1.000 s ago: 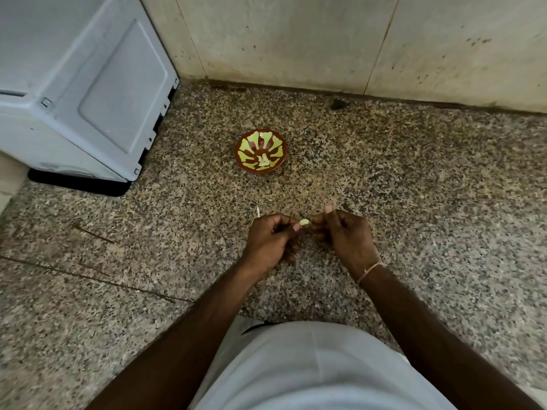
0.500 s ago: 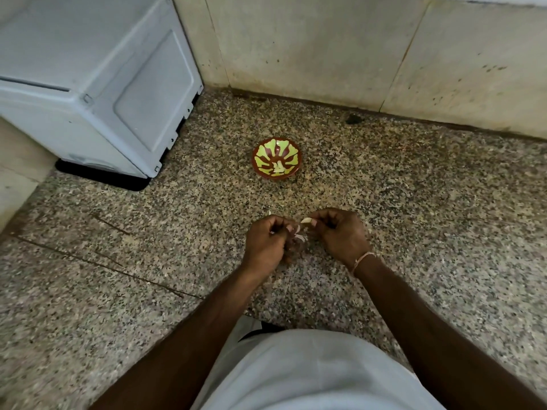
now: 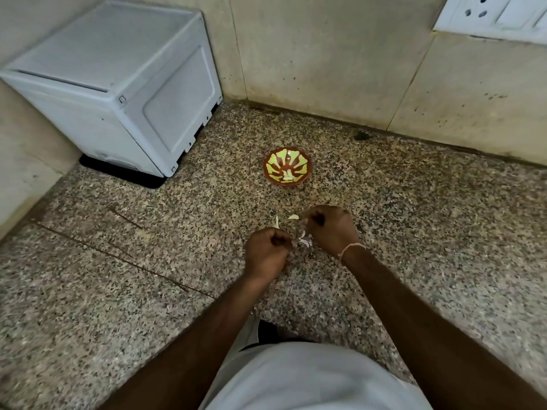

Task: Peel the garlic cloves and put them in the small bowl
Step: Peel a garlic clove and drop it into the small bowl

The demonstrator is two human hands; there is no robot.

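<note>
The small bowl [image 3: 286, 166], red-brown with a yellow-green pattern, stands on the speckled counter [image 3: 429, 220] and holds a few pale peeled cloves. Just in front of it, my right hand [image 3: 330, 229] pinches a pale garlic clove [image 3: 293, 216] at its fingertips. My left hand [image 3: 266, 250] is curled lower and to the left, and its fingertips seem to pinch white garlic skin [image 3: 303, 241] that shows between the two hands. A thin pale sliver [image 3: 277, 221] lies on the counter just beyond my left hand.
A white boxy appliance [image 3: 133, 93] fills the back left corner. The tiled wall [image 3: 325, 54] runs right behind the bowl, with a white socket plate [image 3: 497, 16] at the top right. A dark spot [image 3: 361, 135] sits by the wall's foot.
My hands have come apart: the right one carries the clove up toward the bowl, the left one drops back with the skin. The view has tilted up the wall.
</note>
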